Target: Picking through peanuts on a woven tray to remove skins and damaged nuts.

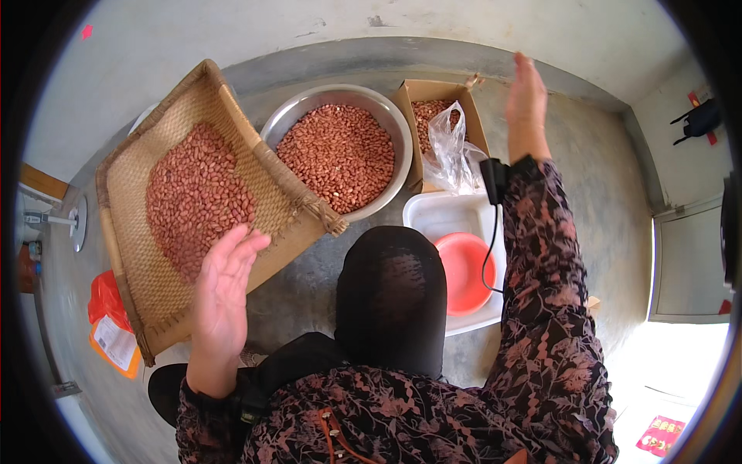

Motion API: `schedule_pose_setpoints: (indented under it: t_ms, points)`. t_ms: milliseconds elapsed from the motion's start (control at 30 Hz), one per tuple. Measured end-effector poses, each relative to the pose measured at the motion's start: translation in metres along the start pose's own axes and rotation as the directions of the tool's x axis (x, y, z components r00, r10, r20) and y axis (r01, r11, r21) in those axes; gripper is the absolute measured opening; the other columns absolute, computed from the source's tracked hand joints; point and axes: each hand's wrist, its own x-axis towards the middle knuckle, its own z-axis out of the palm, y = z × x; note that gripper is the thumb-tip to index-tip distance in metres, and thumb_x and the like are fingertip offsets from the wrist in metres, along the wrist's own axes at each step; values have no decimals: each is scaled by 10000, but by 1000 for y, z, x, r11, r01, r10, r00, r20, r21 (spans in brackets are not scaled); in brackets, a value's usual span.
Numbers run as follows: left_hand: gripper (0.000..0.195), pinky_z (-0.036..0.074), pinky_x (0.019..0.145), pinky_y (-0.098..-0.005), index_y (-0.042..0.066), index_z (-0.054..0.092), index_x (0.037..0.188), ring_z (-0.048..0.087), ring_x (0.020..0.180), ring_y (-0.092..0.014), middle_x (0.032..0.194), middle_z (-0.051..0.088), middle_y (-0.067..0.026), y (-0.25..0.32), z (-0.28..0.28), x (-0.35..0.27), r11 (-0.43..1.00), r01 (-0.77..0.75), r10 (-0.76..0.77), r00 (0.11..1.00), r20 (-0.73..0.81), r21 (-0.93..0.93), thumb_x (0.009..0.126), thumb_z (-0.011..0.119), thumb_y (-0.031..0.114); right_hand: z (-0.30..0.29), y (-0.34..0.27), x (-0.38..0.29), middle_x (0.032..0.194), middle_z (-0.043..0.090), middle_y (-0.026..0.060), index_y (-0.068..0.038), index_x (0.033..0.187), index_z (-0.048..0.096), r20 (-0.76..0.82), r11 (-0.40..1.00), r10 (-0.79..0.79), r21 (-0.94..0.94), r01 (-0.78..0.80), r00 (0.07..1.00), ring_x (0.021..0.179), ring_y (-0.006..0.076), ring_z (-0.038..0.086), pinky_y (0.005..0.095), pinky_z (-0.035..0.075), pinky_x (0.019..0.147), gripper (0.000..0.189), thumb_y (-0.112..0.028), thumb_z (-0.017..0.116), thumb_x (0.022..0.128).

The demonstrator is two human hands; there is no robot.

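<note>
My left hand (223,307) is empty, palm turned inward and fingers loosely bent, in front of the near side of a woven winnowing basket (136,284). A heap of shelled, red-skinned peanuts (194,191) lies in the basket, which looks tilted. My right hand (526,98) is raised at the far right with its fingers stretched out, holding nothing. A black device (494,181) with a cable sits at that wrist. Between the hands stands a stainless steel basin (401,156) of peanuts (336,153). Beside it, a cardboard box (478,119) contains more peanuts and a clear plastic bag (449,145).
A white plastic tub (418,211) holding a red plastic bowl (464,272) is right of my black-clad knee (391,290). Red plastic (109,298) and an orange packet (116,348) lie left of the basket. A wall (371,23) bounds the far side; a bright doorway (684,354) is at right.
</note>
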Motion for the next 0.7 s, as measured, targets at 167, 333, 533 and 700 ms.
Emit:
schedule_pose_setpoints:
  t_ms: [167, 333, 533, 700]
  points:
    - [543, 365, 1031, -425, -48, 461, 1267, 531, 1158, -300, 1153, 593, -211, 6, -47, -32, 997, 81, -81, 994, -69, 3, 1021, 264, 395, -90, -11, -83, 1104, 648, 99, 6, 1122, 611, 51, 960, 260, -123, -252, 964, 1072, 173, 586, 329, 444, 934, 291, -215, 545, 944]
    - [478, 441, 912, -402, -52, 514, 1177, 593, 977, -271, 1022, 620, -172, 26, -77, -60, 995, 89, -82, 988, -132, 47, 1018, 312, 351, -202, 31, -240, 884, 644, 78, 0, 950, 642, -236, 729, 549, -333, -598, 802, 832, 164, 617, 291, 510, 738, 244, -220, 554, 892]
    - [678, 471, 735, -402, -59, 618, 905, 578, 789, -305, 835, 610, -175, 55, -29, -70, 973, -65, -4, 954, 300, 221, 976, 298, 534, -298, 36, -387, 765, 633, 40, -15, 942, 689, -247, 225, 658, -836, -500, 711, 639, 125, 568, 278, 469, 541, 282, -269, 613, 845]
    - [583, 451, 590, -490, 65, 453, 1173, 502, 856, -284, 1062, 493, -135, 95, -13, -81, 870, -105, 477, 421, 771, -481, 889, 511, 572, -294, 35, -338, 996, 639, 48, -40, 1125, 627, -199, 483, 716, -550, -682, 669, 885, 149, 596, 297, 500, 755, 332, -266, 582, 886]
